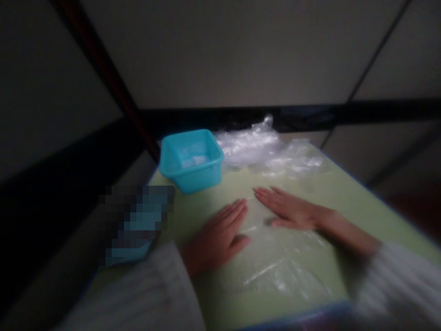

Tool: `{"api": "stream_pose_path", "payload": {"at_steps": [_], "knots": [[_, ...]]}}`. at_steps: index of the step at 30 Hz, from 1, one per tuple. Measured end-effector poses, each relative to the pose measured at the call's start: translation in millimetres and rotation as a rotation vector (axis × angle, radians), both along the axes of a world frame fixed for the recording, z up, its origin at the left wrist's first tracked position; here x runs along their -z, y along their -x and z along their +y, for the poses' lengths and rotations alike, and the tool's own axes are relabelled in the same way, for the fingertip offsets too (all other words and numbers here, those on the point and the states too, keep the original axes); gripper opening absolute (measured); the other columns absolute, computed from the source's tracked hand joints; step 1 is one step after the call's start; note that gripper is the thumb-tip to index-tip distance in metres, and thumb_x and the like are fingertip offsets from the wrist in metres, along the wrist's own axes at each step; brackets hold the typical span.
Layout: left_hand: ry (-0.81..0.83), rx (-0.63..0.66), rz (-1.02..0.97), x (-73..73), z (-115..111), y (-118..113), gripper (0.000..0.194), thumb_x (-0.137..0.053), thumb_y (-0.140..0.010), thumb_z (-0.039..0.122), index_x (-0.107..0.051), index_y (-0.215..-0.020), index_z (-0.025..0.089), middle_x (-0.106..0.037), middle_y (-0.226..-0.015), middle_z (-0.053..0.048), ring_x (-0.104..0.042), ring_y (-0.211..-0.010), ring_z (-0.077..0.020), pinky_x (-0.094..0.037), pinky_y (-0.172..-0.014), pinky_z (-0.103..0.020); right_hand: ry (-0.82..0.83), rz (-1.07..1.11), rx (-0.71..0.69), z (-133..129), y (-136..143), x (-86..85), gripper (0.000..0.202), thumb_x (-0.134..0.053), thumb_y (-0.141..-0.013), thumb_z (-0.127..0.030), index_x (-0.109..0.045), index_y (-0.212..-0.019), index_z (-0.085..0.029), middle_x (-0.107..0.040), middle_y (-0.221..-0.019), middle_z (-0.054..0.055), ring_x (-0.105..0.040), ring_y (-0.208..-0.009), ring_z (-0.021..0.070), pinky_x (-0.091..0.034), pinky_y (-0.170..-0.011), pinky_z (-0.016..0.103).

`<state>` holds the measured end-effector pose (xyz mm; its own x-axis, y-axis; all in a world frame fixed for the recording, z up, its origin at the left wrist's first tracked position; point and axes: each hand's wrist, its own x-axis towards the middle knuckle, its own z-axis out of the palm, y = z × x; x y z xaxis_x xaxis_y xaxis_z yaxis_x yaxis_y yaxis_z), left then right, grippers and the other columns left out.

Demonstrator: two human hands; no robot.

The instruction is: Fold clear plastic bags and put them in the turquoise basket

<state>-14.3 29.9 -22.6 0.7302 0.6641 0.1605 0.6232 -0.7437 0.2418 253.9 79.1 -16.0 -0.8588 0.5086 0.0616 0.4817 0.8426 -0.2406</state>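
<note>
A clear plastic bag (272, 271) lies spread on the pale green table (358, 207) in front of me. My left hand (220, 234) rests on its left part, palm down, with the fingers stretched out and the thumb apart. On the right, my right hand (292, 209) lies flat near the bag's far edge, its fingers pointing left and forward. Neither hand grips anything. The picture is dim and somewhat blurred, so the outline of the clear plastic is hard to follow.
A turquoise plastic basket (198, 177) with something whitish inside stands at the far left. Beside it, a heap of crumpled clear plastic bags (255, 145) covers the table's back. A pixelated bluish object (141, 225) sits at the left edge. Wall panels (234, 55) rise behind.
</note>
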Motion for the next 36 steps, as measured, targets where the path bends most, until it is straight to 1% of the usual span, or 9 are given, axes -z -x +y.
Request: {"api": "stream_pose_path", "payload": {"at_steps": [9, 15, 17, 20, 23, 27, 29, 32, 36], "knots": [[0.007, 0.006, 0.033, 6.3, 2.7, 2.6, 0.062, -0.041, -0.092, 0.041, -0.023, -0.142, 0.008, -0.022, -0.15, -0.017, -0.017, -0.14, -0.0231, -0.023, -0.113, -0.042, -0.012, 0.023, -0.018, -1.7, -1.0, -3.7, 0.076, -0.035, -0.092, -0.053, 0.006, -0.147, -0.02, -0.007, -0.153, 0.013, -0.01, -0.14, 0.0268, -0.005, -0.113, 0.05], [0.011, 0.012, 0.046, 3.6, 9.0, 5.1, 0.06, -0.04, -0.093, 0.041, -0.026, -0.141, 0.008, -0.022, -0.15, -0.017, -0.017, -0.14, -0.022, -0.022, -0.113, -0.04, -0.003, 0.19, 0.088, 0.0, -10.9, -20.4, 0.068, -0.041, -0.092, -0.05, -0.011, -0.147, -0.024, -0.02, -0.152, 0.011, -0.019, -0.138, 0.0282, -0.014, -0.11, 0.054], [0.029, 0.022, 0.06, 1.8, 12.1, 7.0, 0.06, -0.042, -0.092, 0.04, -0.026, -0.141, 0.008, -0.022, -0.15, -0.016, -0.018, -0.14, -0.0219, -0.022, -0.113, -0.039, 0.091, 0.212, 0.087, -4.7, -7.8, -30.4, 0.055, -0.046, -0.091, -0.045, -0.035, -0.139, -0.021, -0.04, -0.141, 0.013, -0.038, -0.129, 0.0269, -0.031, -0.104, 0.049], [0.042, 0.021, 0.067, 1.5, 17.0, 10.6, 0.06, -0.043, -0.092, 0.038, -0.026, -0.141, 0.009, -0.022, -0.15, -0.016, -0.018, -0.14, -0.0218, -0.022, -0.113, -0.039, 0.317, 0.179, -0.014, -22.0, 3.5, -46.1, 0.029, -0.054, -0.088, -0.035, -0.064, -0.105, -0.015, -0.065, -0.104, 0.011, -0.061, -0.095, 0.0201, -0.047, -0.083, 0.035], [0.028, 0.016, 0.024, 3.2, 20.2, 13.3, 0.06, -0.044, -0.092, 0.038, -0.026, -0.141, 0.01, -0.024, -0.15, -0.015, -0.019, -0.139, -0.0225, -0.022, -0.113, -0.041, 0.454, 0.082, -0.187, -46.0, 14.3, -55.6, 0.017, -0.065, -0.08, -0.027, -0.068, -0.091, -0.015, -0.066, -0.086, 0.007, -0.061, -0.081, 0.0166, -0.046, -0.074, 0.028], [-0.004, 0.01, -0.111, -1.9, 17.8, 12.5, 0.05, -0.048, -0.09, 0.03, -0.037, -0.135, 0.013, -0.031, -0.147, -0.015, -0.026, -0.137, -0.0243, -0.026, -0.111, -0.042, 0.453, -0.05, -0.277, -67.7, 17.4, -53.5, 0.016, -0.073, -0.069, -0.029, -0.066, -0.077, -0.017, -0.063, -0.076, 0.004, -0.058, -0.076, 0.0174, -0.044, -0.068, 0.027], [0.019, -0.007, -0.196, -10.3, 13.9, 10.7, 0.038, -0.049, -0.088, 0.024, -0.049, -0.124, 0.014, -0.045, -0.138, -0.014, -0.039, -0.128, -0.0238, -0.034, -0.106, -0.04, 0.47, -0.081, -0.288, -70.6, 16.4, -49.9, 0.011, -0.071, -0.068, -0.026, -0.064, -0.071, -0.018, -0.062, -0.071, 0.002, -0.056, -0.071, 0.0163, -0.043, -0.063, 0.026], [0.147, 0.032, -0.239, -27.3, 7.0, 7.9, 0.015, -0.05, -0.086, 0.021, -0.061, -0.093, 0.014, -0.065, -0.097, -0.008, -0.059, -0.093, -0.0186, -0.047, -0.084, -0.031, 0.505, -0.105, -0.298, -70.3, 15.6, -46.6, 0.006, -0.064, -0.067, -0.013, -0.062, -0.066, -0.019, -0.06, -0.067, 0.0, -0.053, -0.064, 0.0142, -0.042, -0.06, 0.025], [0.396, 0.164, -0.21, -42.3, -0.9, 5.6, 0.013, -0.056, -0.081, 0.016, -0.058, -0.069, 0.013, -0.057, -0.066, 0.001, -0.052, -0.059, -0.0088, -0.042, -0.058, -0.019, 0.507, -0.078, -0.257, -69.8, 14.8, -47.4, 0.015, -0.057, -0.064, -0.006, -0.062, -0.067, -0.02, -0.061, -0.068, 0.001, -0.053, -0.064, 0.0154, -0.043, -0.061, 0.027]]}}
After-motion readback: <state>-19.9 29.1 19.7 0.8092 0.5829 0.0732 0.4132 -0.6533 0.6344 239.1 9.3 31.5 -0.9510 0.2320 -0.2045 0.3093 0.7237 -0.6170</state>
